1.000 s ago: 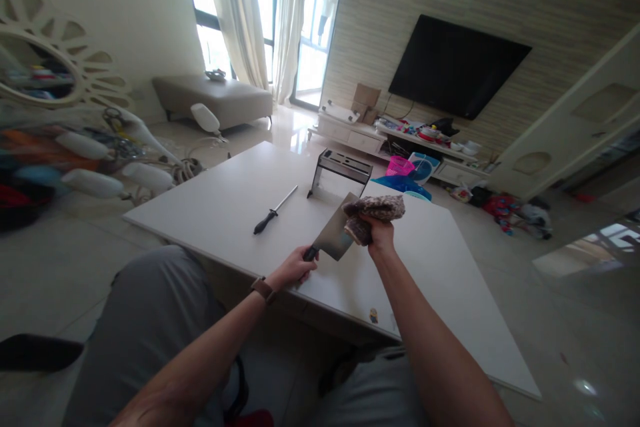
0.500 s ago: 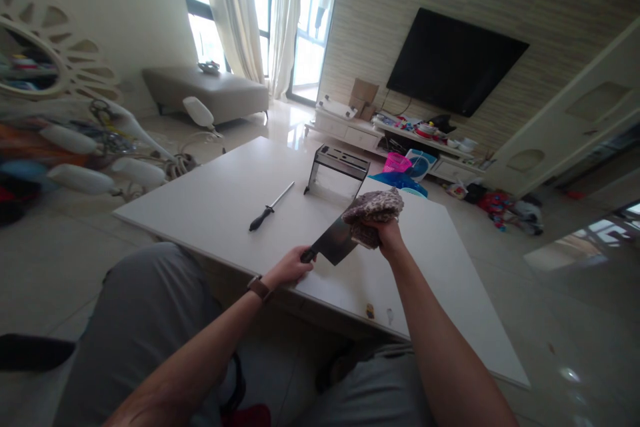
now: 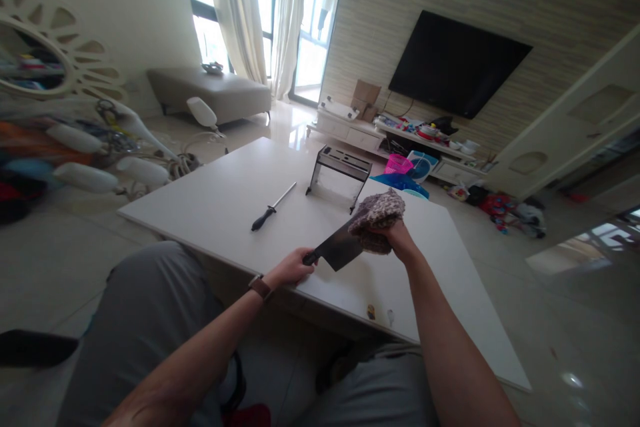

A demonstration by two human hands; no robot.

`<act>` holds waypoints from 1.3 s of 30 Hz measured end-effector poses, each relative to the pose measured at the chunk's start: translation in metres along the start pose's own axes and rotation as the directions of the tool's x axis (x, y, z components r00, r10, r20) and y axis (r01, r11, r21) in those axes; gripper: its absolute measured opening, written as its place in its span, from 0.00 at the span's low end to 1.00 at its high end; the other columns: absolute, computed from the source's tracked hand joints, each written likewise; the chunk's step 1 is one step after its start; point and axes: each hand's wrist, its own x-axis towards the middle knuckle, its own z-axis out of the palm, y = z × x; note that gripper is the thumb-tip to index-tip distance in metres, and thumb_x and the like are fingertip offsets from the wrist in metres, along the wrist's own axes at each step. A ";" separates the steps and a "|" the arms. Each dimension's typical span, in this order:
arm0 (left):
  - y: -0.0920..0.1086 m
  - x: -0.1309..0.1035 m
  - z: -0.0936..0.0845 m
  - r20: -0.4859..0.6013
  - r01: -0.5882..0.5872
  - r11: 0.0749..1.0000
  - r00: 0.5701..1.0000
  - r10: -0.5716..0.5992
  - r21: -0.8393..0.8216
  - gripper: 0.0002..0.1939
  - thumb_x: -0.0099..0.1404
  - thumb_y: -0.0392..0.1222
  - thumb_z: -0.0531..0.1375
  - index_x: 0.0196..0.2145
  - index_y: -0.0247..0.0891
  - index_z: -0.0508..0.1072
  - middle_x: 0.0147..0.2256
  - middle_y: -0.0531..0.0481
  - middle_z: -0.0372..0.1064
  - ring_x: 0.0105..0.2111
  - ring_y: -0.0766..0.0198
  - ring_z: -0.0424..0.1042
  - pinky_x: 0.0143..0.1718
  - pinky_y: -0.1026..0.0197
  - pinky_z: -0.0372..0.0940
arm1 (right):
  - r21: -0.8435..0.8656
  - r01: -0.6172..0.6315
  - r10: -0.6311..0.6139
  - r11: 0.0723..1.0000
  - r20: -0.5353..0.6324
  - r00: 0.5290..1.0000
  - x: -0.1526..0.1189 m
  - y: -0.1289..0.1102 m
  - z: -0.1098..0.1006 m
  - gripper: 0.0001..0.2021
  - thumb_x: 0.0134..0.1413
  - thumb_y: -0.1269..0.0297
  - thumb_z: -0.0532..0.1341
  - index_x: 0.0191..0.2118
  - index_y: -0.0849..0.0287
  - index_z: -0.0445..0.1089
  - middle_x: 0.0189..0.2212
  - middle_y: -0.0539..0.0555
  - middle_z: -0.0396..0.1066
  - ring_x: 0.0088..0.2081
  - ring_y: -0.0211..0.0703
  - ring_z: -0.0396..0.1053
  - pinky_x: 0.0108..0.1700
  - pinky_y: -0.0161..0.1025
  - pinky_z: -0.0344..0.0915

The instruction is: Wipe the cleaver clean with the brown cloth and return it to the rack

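Observation:
Near the table's front edge, my left hand (image 3: pixel 296 267) is wrapped round the black handle of a cleaver (image 3: pixel 341 248), whose wide dark blade points up and to the right. My right hand (image 3: pixel 399 237) grips a fluffy grey-brown cloth (image 3: pixel 376 217), folded over the far end of the blade and hiding it. On the white table (image 3: pixel 215 193), a sharpening steel (image 3: pixel 271 208) with a black handle lies to the left. Behind the cleaver stands a knife block (image 3: pixel 338 177) with a clear front and slots on top.
Two small items, one yellowish (image 3: pixel 371 311) and one clear (image 3: pixel 391 317), lie by the table's front edge. A lamp with white shades (image 3: pixel 85 177) stands at the left. Beyond the table are a pink basket (image 3: pixel 399 164) and a low cabinet (image 3: pixel 350 133).
My right hand and the cloth have moved slightly right, towards the far end of the blade. My left hand still holds the handle in nearly the same place.

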 end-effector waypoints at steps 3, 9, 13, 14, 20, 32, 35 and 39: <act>0.001 0.000 0.001 -0.019 -0.016 1.000 1.000 0.016 0.026 0.09 0.51 0.33 0.57 0.33 0.36 0.71 0.19 0.59 0.60 0.15 0.71 0.60 0.17 0.68 0.53 | 0.070 0.011 -0.008 0.998 -0.051 0.999 -0.005 0.004 0.002 0.22 0.26 0.73 0.76 0.36 0.59 0.79 0.35 0.52 0.82 0.38 0.51 0.78 0.40 0.44 0.77; 0.001 0.003 0.002 -0.048 -0.041 0.997 0.998 0.044 0.064 0.08 0.51 0.33 0.57 0.32 0.36 0.71 0.20 0.58 0.61 0.17 0.71 0.61 0.19 0.68 0.55 | 0.145 0.115 -0.082 0.983 -0.218 0.973 -0.002 0.013 0.014 0.21 0.28 0.70 0.75 0.36 0.59 0.78 0.36 0.51 0.82 0.41 0.52 0.77 0.42 0.45 0.76; 0.002 0.002 0.002 -0.026 -0.017 0.999 1.000 0.018 0.031 0.09 0.52 0.33 0.57 0.33 0.37 0.70 0.19 0.60 0.59 0.14 0.71 0.60 0.16 0.68 0.53 | 0.089 0.108 -0.076 0.990 -0.302 0.950 0.002 0.011 0.014 0.25 0.26 0.67 0.77 0.39 0.61 0.78 0.34 0.52 0.82 0.40 0.52 0.78 0.42 0.45 0.75; 0.003 0.001 0.002 -0.021 -0.013 0.999 1.000 0.014 0.029 0.09 0.52 0.33 0.57 0.33 0.37 0.70 0.18 0.60 0.59 0.14 0.70 0.60 0.16 0.68 0.53 | 0.084 0.090 -0.063 0.992 -0.279 0.958 0.002 0.011 0.012 0.25 0.26 0.67 0.78 0.40 0.61 0.78 0.35 0.53 0.82 0.40 0.52 0.78 0.42 0.45 0.75; 0.004 -0.001 0.002 -0.013 -0.017 0.999 1.000 0.018 0.050 0.09 0.52 0.33 0.56 0.33 0.37 0.70 0.19 0.59 0.61 0.14 0.70 0.61 0.16 0.69 0.54 | 0.016 -0.010 0.011 1.000 -0.066 0.998 -0.001 0.009 0.005 0.25 0.27 0.65 0.78 0.40 0.61 0.80 0.36 0.54 0.82 0.40 0.53 0.78 0.42 0.46 0.75; 0.003 0.000 0.003 -0.045 -0.008 0.999 0.999 0.010 0.033 0.09 0.52 0.33 0.57 0.33 0.37 0.70 0.19 0.60 0.60 0.15 0.70 0.61 0.16 0.68 0.54 | 0.144 0.047 -0.008 0.988 -0.259 0.966 -0.005 0.010 0.021 0.22 0.26 0.70 0.75 0.37 0.60 0.79 0.34 0.51 0.82 0.39 0.53 0.78 0.41 0.46 0.76; 0.003 0.000 0.003 -0.034 -0.003 1.000 0.999 0.004 0.022 0.09 0.52 0.33 0.56 0.34 0.38 0.70 0.18 0.60 0.59 0.14 0.70 0.61 0.15 0.68 0.53 | 0.217 0.042 0.038 0.975 -0.352 0.935 -0.003 0.008 0.027 0.23 0.25 0.67 0.77 0.36 0.61 0.79 0.34 0.52 0.82 0.39 0.53 0.78 0.42 0.47 0.76; 0.003 0.000 0.003 -0.041 -0.016 1.000 0.999 0.017 0.026 0.10 0.51 0.32 0.56 0.33 0.37 0.70 0.18 0.60 0.60 0.14 0.71 0.61 0.16 0.69 0.54 | 0.235 -0.059 0.125 0.970 -0.274 0.954 -0.002 0.006 0.024 0.23 0.24 0.64 0.78 0.35 0.63 0.79 0.33 0.54 0.82 0.36 0.53 0.79 0.40 0.47 0.77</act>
